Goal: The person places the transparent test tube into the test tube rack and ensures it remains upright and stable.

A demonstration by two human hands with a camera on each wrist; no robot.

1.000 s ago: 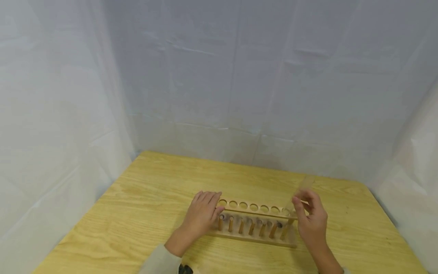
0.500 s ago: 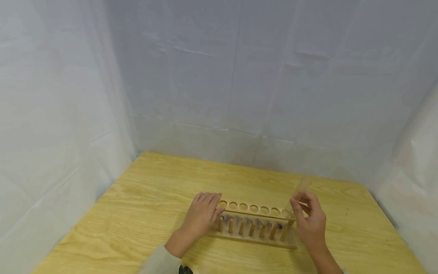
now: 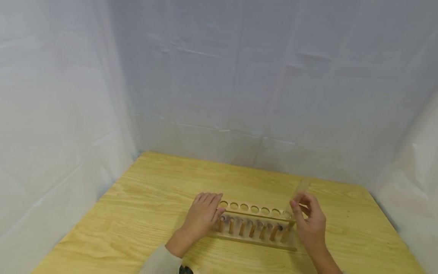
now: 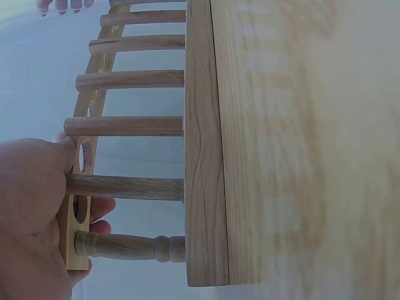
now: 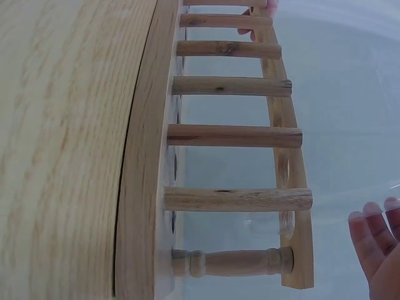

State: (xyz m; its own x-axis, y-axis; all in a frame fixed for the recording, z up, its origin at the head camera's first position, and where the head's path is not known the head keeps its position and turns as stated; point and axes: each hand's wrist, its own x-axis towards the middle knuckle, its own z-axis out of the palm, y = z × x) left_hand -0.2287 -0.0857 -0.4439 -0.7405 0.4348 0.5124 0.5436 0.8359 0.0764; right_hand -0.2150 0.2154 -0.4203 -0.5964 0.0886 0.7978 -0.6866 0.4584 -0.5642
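Note:
A wooden test tube rack [image 3: 251, 241] stands on the table, with a row of round holes in its top rail and upright pegs in front. My left hand [image 3: 202, 215] grips the rail's left end; in the left wrist view its thumb and fingers [image 4: 102, 226] lie on opposite sides of the rail. At the other end, my right hand [image 3: 310, 219] pinches a clear test tube [image 3: 302, 185] between thumb and fingertips. The tube leans to the right, its lower part in the rightmost hole. In the right wrist view the glass is barely visible beside the fingers [image 5: 374, 232].
The yellow wood-grain table [image 3: 137, 205] extends around the rack. Pale sheeting [image 3: 212, 76] hangs behind the table and along both sides. A small dark object [image 3: 186, 270] shows at the bottom edge by the left sleeve [image 3: 161, 260].
My right hand has shifted slightly left and the test tube's top sits a little lower and further left. The left hand keeps its grip on the rack.

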